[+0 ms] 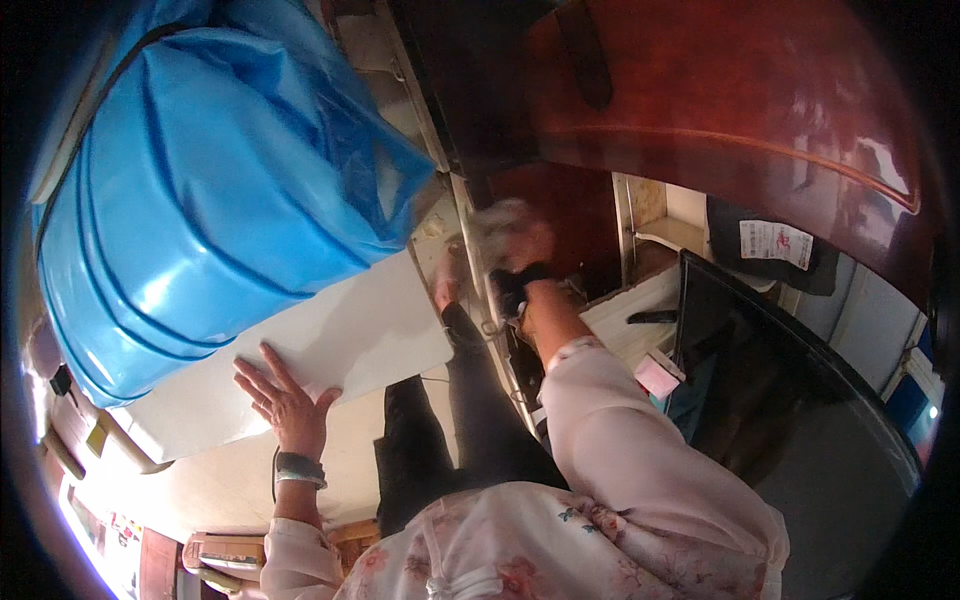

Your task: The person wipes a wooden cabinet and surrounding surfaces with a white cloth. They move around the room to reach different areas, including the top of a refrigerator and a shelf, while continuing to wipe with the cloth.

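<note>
My left hand (289, 401) lies with spread fingers on a white board-like top (352, 322), a watch or band at its wrist. Just beyond the fingers, a large bulky thing under glossy blue plastic sheeting (202, 210) rests on that top. My right hand (521, 236) is blurred by motion, reaching low beside a dark red wooden panel (577, 202). A pale smear (501, 214) shows at its fingers; whether this is a held cloth or the fingers themselves is unclear. A black band (517, 289) circles the right wrist.
A glossy reddish-brown wooden panel (720, 97) overhangs the upper right. Below it stand a large black screen-like panel (787, 405), a small pink box (660, 373) and a label (776, 244) bearing writing. My bare foot (448, 277) is on the floor. A wooden chair (225, 551) appears lower left.
</note>
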The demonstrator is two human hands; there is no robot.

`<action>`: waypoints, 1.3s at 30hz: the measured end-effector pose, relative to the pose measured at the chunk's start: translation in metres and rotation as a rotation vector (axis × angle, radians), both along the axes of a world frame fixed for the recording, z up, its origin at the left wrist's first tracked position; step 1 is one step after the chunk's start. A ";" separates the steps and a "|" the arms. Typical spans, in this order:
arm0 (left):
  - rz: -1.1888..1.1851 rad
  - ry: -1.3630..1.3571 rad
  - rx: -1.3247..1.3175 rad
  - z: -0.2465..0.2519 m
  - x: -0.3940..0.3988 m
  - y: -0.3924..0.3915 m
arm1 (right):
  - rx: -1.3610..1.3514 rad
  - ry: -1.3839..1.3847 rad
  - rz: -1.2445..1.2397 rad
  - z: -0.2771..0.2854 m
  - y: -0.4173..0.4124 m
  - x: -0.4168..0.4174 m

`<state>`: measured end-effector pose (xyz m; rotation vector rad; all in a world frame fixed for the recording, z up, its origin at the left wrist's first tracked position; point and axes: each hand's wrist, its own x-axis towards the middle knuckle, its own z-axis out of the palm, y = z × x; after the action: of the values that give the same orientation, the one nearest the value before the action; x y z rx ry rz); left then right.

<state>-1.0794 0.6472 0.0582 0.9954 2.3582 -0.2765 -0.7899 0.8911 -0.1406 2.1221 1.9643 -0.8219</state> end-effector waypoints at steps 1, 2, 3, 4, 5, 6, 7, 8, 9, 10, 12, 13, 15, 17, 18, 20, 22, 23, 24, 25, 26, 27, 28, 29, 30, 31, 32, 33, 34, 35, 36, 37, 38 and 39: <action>-0.008 0.005 0.016 0.001 0.000 0.001 | 0.242 0.166 -0.158 -0.013 0.017 0.045; -0.002 0.018 0.007 0.002 -0.001 -0.007 | 0.163 0.353 -0.262 0.004 0.042 0.041; -0.014 0.006 0.033 0.001 0.000 -0.002 | 0.452 0.201 -0.180 -0.015 0.070 0.081; -0.009 0.015 0.021 0.002 -0.001 -0.005 | 0.323 -0.015 -0.183 -0.008 0.104 0.093; -0.021 0.017 0.028 0.001 -0.002 -0.005 | 0.312 -0.044 0.013 -0.004 0.127 0.096; -0.039 0.005 0.053 -0.002 -0.002 -0.001 | 0.133 -0.144 0.117 -0.009 0.156 0.112; -0.061 -0.013 0.083 -0.006 -0.001 0.003 | -0.046 -0.250 0.212 -0.015 0.184 0.127; -0.056 -0.018 0.072 -0.007 -0.003 0.000 | -0.140 -0.373 0.274 -0.027 0.181 0.111; -0.051 -0.021 0.063 -0.007 -0.005 -0.002 | -0.159 -0.479 0.324 -0.041 0.160 0.081; -0.046 -0.023 0.059 -0.006 -0.006 -0.005 | -0.075 -0.549 0.391 -0.053 0.127 0.048; -0.036 0.005 0.053 -0.003 -0.007 -0.010 | 0.102 -0.582 0.493 -0.066 0.050 -0.014; -0.035 0.014 0.062 -0.001 -0.007 -0.008 | 0.116 -0.489 0.486 -0.064 0.016 -0.033; 0.077 0.018 -0.089 0.015 -0.010 -0.019 | -0.066 0.013 0.250 -0.021 -0.058 -0.088; 0.043 -0.024 -0.072 0.003 0.001 0.016 | -0.281 -0.290 0.745 -0.037 -0.069 -0.028; 0.072 0.036 -0.103 0.008 -0.005 -0.008 | -0.469 -0.231 0.604 0.005 -0.080 -0.057; 0.046 0.045 -0.116 0.008 -0.004 -0.006 | -0.515 -0.124 0.377 0.053 -0.081 -0.038; 0.041 0.024 -0.102 0.011 -0.002 0.001 | -0.196 -0.005 0.378 0.100 -0.075 -0.016; 0.045 0.015 -0.093 0.013 -0.002 0.002 | -0.006 0.039 0.422 0.136 -0.068 -0.015; 0.065 -0.006 -0.077 0.013 -0.001 0.007 | 0.200 0.072 0.472 0.185 -0.051 -0.019; 0.083 -0.026 -0.070 0.016 0.000 0.010 | 0.347 0.125 0.464 0.240 -0.034 -0.031; 0.103 -0.036 -0.073 0.018 -0.002 0.009 | 0.551 0.177 0.557 0.291 -0.016 -0.042; 0.110 -0.028 -0.067 0.022 -0.005 0.008 | 0.687 0.167 0.638 0.340 0.002 -0.053; 0.120 -0.017 -0.076 0.024 -0.009 0.003 | 0.863 0.071 0.735 0.387 0.014 -0.067; 0.121 -0.016 -0.087 0.025 -0.010 -0.001 | 0.934 0.023 0.731 0.420 0.024 -0.072; 0.119 -0.004 -0.090 0.029 -0.012 -0.001 | 1.031 -0.073 0.725 0.453 0.030 -0.082; 0.117 0.004 -0.103 0.032 -0.015 -0.008 | 1.105 -0.114 0.690 0.469 0.038 -0.089; 0.113 0.003 -0.099 0.030 -0.016 -0.007 | 1.140 -0.139 0.698 0.469 0.045 -0.091; 0.111 0.003 -0.094 0.027 -0.017 -0.006 | 1.179 -0.162 0.707 0.463 0.053 -0.089; 0.098 0.003 -0.078 0.023 -0.013 -0.004 | 1.120 -0.186 0.706 0.446 0.058 -0.083; 0.094 -0.010 -0.075 0.020 -0.008 -0.002 | 1.067 -0.204 0.702 0.419 0.061 -0.076; 0.105 -0.003 -0.075 0.020 -0.010 -0.003 | 0.981 -0.197 0.724 0.392 0.062 -0.078; 0.111 0.004 -0.077 0.020 -0.010 -0.003 | 0.891 -0.192 0.738 0.360 0.061 -0.077; 0.092 0.013 -0.057 0.019 -0.007 0.001 | 0.810 -0.173 0.587 0.316 0.063 -0.064; 0.103 0.009 -0.058 0.019 -0.005 0.001 | 0.669 -0.148 0.728 0.302 0.053 -0.062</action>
<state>-1.0841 0.6480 0.0774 0.8439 2.3865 -0.3085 -0.8519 0.9436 0.1616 1.3774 2.8757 0.1378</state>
